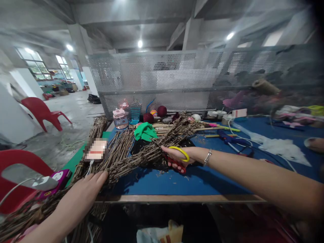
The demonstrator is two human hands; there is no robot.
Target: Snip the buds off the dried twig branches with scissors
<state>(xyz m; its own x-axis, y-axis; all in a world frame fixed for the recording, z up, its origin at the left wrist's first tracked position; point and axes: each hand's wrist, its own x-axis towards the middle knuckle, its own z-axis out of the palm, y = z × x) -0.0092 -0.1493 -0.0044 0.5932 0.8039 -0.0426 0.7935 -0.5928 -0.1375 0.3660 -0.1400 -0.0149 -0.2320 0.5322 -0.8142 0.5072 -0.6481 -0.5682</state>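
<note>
A long bundle of dry brown twigs [136, 158] runs diagonally over the table from the lower left to the back middle. My left hand [84, 189] lies across its near end, fingers together and curled over it; their undersides are hidden. In my right hand [174, 157] is a pair of scissors [181, 150] with one yellow and one red handle loop. The scissors' dark blades point up and left at the twigs; whether they touch them I cannot tell. More loose twigs [118, 145] lie behind the bundle, beside a green cloth [145, 131].
A blurred-out phone [96, 149] with a cable rests on twigs at the left, above a purple box [59, 179]. Yarn balls [162, 111], a clear bottle [120, 118] and a blue glue gun [230, 138] are farther back. Perforated metal panels [152, 77] border the blue tabletop [157, 185].
</note>
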